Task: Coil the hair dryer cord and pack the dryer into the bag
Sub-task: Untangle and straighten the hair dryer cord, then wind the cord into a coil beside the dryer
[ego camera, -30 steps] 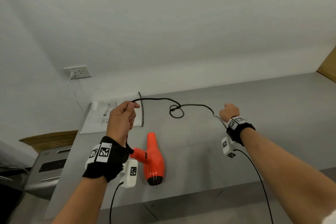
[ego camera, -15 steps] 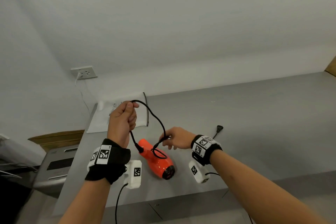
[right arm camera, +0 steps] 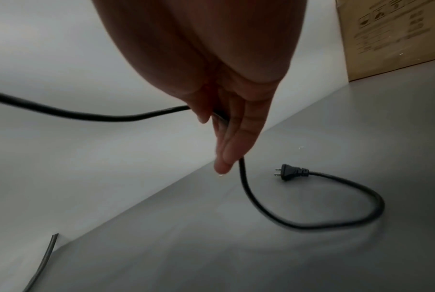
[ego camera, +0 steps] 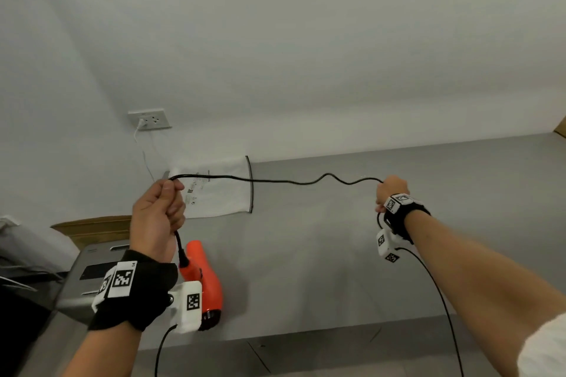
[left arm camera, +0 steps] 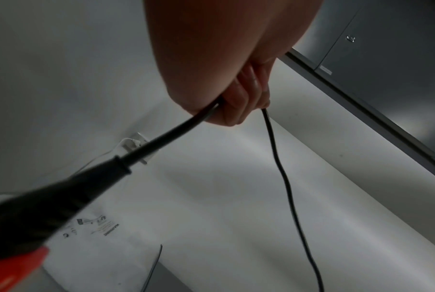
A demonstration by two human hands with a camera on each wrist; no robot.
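Between a person's two raised fists, left hand (ego camera: 157, 217) and right hand (ego camera: 390, 193) grip the uncoiled cord (ego camera: 306, 182), orange dryer (ego camera: 205, 281) below the left, bag (ego camera: 219, 190) unfilled beyond.

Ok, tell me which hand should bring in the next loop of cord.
Right. The right hand pinches the black cord far out, near the plug end, so it can probably carry that span back. The left hand grips the coil start beside the orange hair dryer.
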